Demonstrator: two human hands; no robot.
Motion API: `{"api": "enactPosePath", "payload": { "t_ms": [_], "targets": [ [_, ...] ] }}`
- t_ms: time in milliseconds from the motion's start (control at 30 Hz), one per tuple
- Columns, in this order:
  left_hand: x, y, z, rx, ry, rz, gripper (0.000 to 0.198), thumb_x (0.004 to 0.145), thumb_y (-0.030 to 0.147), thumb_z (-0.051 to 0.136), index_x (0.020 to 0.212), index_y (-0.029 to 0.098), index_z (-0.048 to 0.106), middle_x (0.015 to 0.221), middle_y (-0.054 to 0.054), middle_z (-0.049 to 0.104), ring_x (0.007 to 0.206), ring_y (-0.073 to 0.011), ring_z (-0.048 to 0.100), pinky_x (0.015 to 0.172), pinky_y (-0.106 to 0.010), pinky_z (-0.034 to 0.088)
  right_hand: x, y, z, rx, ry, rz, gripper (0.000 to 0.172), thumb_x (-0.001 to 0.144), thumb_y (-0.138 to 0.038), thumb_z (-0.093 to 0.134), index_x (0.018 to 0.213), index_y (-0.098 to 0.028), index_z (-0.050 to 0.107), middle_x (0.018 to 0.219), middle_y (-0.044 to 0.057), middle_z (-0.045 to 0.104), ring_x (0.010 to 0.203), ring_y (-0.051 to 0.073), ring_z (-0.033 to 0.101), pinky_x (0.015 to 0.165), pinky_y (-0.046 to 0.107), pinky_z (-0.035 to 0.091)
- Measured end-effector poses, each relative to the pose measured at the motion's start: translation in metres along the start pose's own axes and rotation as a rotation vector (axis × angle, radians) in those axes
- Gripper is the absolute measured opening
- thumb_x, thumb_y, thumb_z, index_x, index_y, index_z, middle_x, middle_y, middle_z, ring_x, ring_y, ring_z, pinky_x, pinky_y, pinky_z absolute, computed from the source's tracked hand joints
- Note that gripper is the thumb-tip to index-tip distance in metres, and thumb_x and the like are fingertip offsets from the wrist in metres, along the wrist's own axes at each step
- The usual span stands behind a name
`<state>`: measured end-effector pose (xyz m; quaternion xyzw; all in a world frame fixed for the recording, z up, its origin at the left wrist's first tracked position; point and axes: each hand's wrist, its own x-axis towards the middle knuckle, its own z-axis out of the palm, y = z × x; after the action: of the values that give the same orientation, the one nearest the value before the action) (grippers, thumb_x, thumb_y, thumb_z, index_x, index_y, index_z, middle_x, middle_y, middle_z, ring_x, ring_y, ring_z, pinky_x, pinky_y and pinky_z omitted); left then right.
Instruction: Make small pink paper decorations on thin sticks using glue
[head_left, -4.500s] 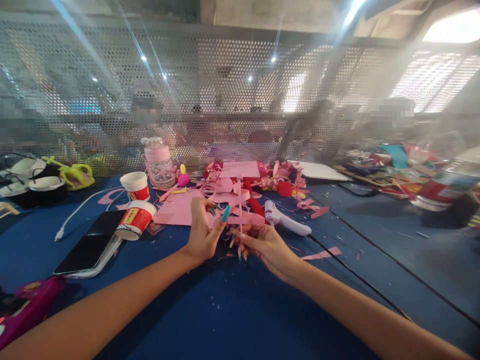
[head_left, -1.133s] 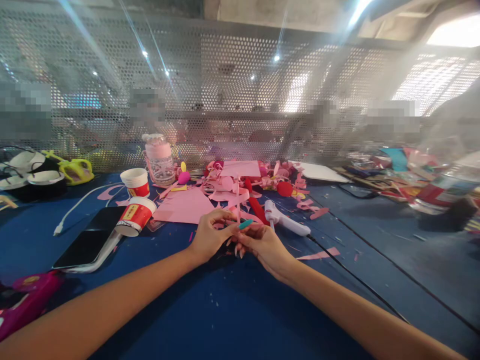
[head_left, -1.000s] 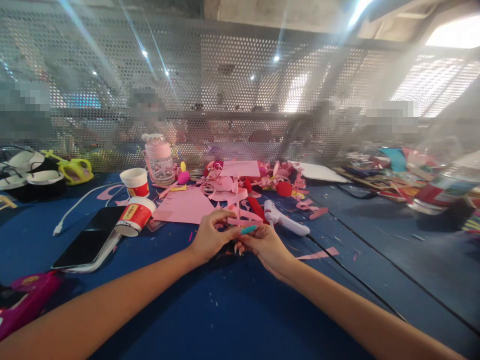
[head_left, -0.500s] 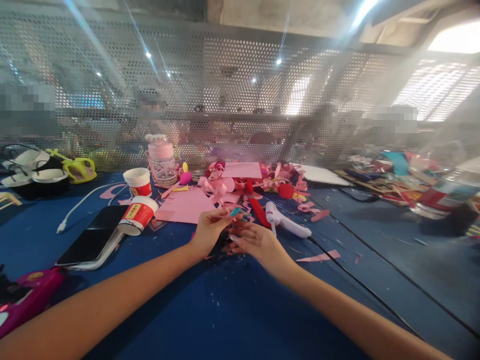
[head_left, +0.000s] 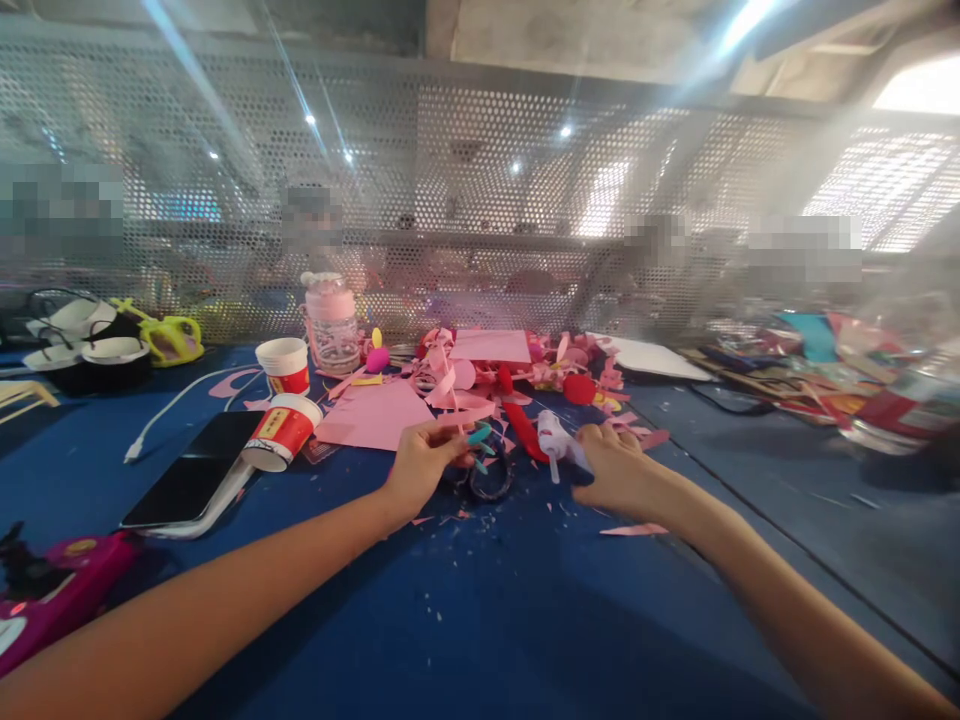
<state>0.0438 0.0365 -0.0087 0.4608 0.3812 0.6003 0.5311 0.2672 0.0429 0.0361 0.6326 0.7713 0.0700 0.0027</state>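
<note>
My left hand (head_left: 424, 465) is closed, its thumb and fingers pinching a curled pink strip (head_left: 444, 378) that rises above the fingertips. Long teal shapes, apparently fingernails, show at its fingertips. Just beside and below these fingers lies a dark loop (head_left: 491, 482), which looks like a scissors handle. My right hand (head_left: 626, 475) is wrapped round the handle of a white hot glue gun (head_left: 553, 436), whose nozzle points down toward the table. A red strip (head_left: 523, 425) lies just left of the gun.
Pink scraps (head_left: 540, 375) heap behind my hands, beside a pink sheet (head_left: 367, 415). Two paper cups (head_left: 283, 432), a phone (head_left: 191, 470), a white cable (head_left: 161, 410) and a pink-lidded bottle (head_left: 332, 325) are left. A clear plastic container (head_left: 900, 410) stands right. Perforated metal panel (head_left: 487, 200) rises behind.
My right hand has left my left hand, moved right and closed round the glue gun. The pink strip now stands up from my left fingers, and the dark loop has come into sight.
</note>
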Motion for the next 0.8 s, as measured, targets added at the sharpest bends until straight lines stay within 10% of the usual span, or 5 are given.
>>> {"api": "enactPosePath", "payload": {
  "t_ms": [367, 567, 800],
  "targets": [
    [-0.005, 0.003, 0.001, 0.159, -0.033, 0.114, 0.014, 0.064, 0.024, 0.067, 0.073, 0.014, 0.070, 0.055, 0.001, 0.061, 0.053, -0.0106, 0.056, 0.055, -0.021, 0.046, 0.014, 0.004, 0.009, -0.047, 0.204, 0.143, 0.021, 0.070, -0.019, 0.049, 0.085, -0.004, 0.056, 0.086, 0.022, 0.055, 0.086, 0.033, 0.054, 0.069, 0.038, 0.040],
    [-0.003, 0.000, 0.001, 0.192, -0.004, 0.075, 0.019, 0.065, 0.025, 0.065, 0.078, 0.014, 0.071, 0.067, -0.003, 0.068, 0.055, -0.0123, 0.058, 0.057, -0.023, 0.046, -0.002, 0.005, -0.019, 0.474, 0.840, -0.293, 0.006, 0.077, -0.024, 0.049, 0.072, -0.021, 0.051, 0.076, 0.006, 0.055, 0.073, 0.021, 0.053, 0.065, 0.034, 0.042],
    [-0.001, -0.004, -0.003, 0.291, 0.013, 0.099, 0.015, 0.067, 0.021, 0.061, 0.075, 0.013, 0.070, 0.061, -0.002, 0.066, 0.055, -0.0130, 0.057, 0.058, -0.024, 0.046, -0.024, -0.015, -0.029, 0.678, 0.596, -0.763, 0.007, 0.074, -0.020, 0.046, 0.079, -0.019, 0.051, 0.072, 0.004, 0.055, 0.062, 0.015, 0.051, 0.055, 0.029, 0.040]
  ]
}}
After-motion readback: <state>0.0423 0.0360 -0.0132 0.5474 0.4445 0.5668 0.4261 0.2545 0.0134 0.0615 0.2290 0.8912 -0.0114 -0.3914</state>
